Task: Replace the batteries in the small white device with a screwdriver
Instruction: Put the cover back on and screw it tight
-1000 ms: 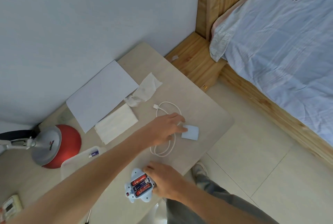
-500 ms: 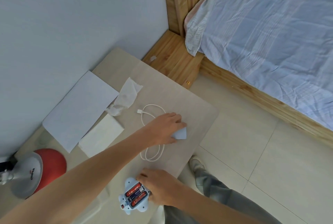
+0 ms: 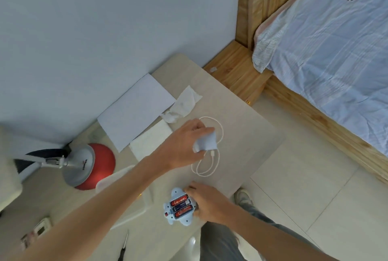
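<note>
Clutter rings the work on the beige tabletop (image 3: 241,118): a white paper sheet (image 3: 134,111) along the wall-side edge, a crumpled tissue (image 3: 184,105) and a folded napkin (image 3: 151,141) beside it, a red-and-grey desk lamp (image 3: 90,168) towards the left end, and a looped white cable (image 3: 205,175) near the corner facing the bed (image 3: 336,61). The left forearm crosses the middle of the tabletop, and a screwdriver (image 3: 125,243) shows just beside it at the bottom of the view. Left hand (image 3: 184,145) hovers over the cable loop, pinching a pale blue battery cover (image 3: 206,143). Right hand (image 3: 210,204) curls round the right side of the small white device (image 3: 178,193), which lies back-up at the edge nearest the person. Its open compartment shows three batteries (image 3: 181,206) side by side, their long axes running across the view, tilted slightly upward to the right.
</note>
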A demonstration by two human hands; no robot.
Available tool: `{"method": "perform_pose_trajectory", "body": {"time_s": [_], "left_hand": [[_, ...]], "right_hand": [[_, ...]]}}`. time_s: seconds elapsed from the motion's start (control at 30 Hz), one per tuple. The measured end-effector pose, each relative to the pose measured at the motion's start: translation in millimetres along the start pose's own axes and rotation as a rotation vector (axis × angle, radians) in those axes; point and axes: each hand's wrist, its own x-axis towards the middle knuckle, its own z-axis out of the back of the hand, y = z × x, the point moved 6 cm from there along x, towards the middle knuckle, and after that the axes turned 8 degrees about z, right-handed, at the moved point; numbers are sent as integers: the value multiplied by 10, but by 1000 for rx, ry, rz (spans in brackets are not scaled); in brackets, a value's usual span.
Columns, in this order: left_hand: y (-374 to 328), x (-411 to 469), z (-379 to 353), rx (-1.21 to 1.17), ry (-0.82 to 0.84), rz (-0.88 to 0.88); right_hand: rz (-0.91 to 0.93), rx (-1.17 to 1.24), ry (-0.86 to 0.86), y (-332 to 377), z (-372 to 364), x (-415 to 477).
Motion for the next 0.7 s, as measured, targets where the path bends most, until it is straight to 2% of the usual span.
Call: {"method": "perform_pose_trajectory", "body": {"time_s": [0.27, 0.47, 0.7], "left_hand": [[442, -1415, 319, -8, -204, 307], [497, -2237, -101, -110, -287, 505], [405, -2458, -680, -189, -309, 662]], "right_hand": [[59, 8, 51, -41, 59, 59], [123, 12, 77, -38, 118, 88], [169, 2, 101, -39, 135, 96]]}}
